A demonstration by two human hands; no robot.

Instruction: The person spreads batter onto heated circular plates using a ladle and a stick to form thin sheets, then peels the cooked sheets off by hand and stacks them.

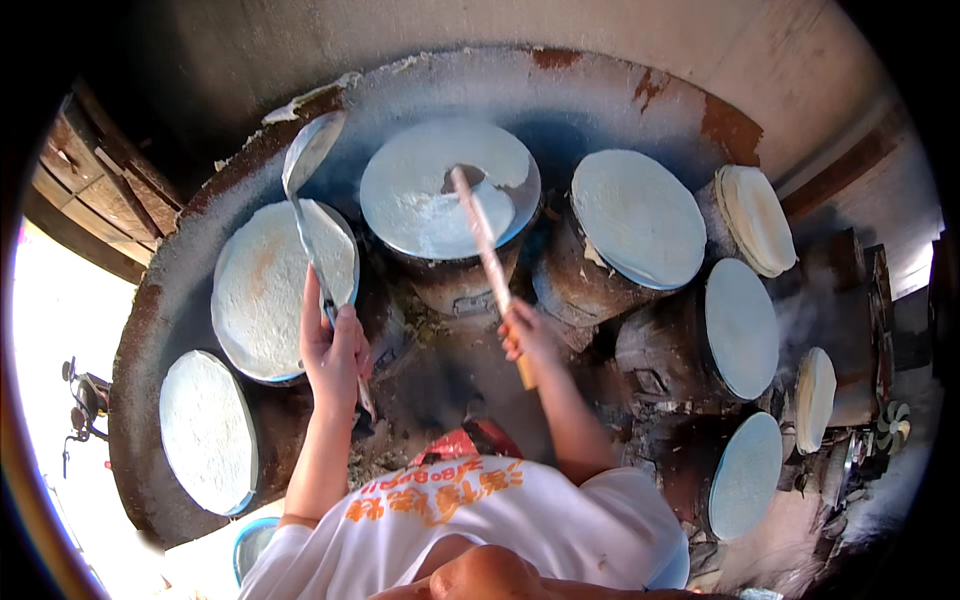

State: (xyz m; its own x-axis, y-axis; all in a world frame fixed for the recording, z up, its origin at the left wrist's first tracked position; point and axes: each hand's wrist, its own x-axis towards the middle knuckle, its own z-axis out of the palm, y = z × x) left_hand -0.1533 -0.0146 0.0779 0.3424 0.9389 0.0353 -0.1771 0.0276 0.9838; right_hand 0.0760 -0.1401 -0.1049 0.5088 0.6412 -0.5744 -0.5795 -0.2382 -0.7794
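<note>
Our left grip (333,348) closes around a ladle (312,157); our right grip (527,335) holds a stick (484,240), its tip at pale batter (400,195) on a drum stove (450,287).

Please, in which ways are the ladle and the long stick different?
The ladle is metallic grey; the stick is pale pinkish. The ladle ends in a rounded bowl; the stick's shaft is straight. The ladle's bowl is left of the middle griddle, while the stick's far end is over it. Both are long, each held in one hand.
</note>
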